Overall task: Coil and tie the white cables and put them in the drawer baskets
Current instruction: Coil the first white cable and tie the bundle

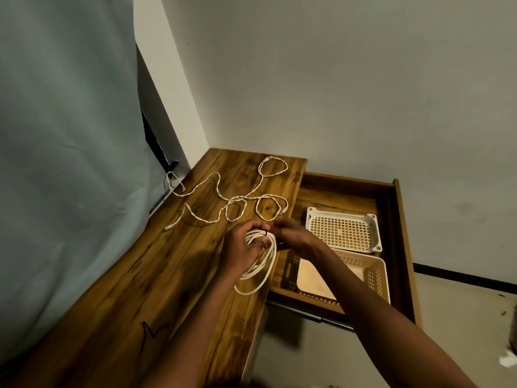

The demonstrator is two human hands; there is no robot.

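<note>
Over wooden desktop (173, 275), both hands' fingers (261, 242) grip coiled cable (261, 264), apparently tying it.

Both hands (268, 239) grip coiled cable (263, 264) (white) — over desk (173, 275).

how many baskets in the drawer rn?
2. The far basket lies at the back of the open drawer; the near basket sits just in front of it, partly hidden by the right arm. Neither holds a cable.
</note>
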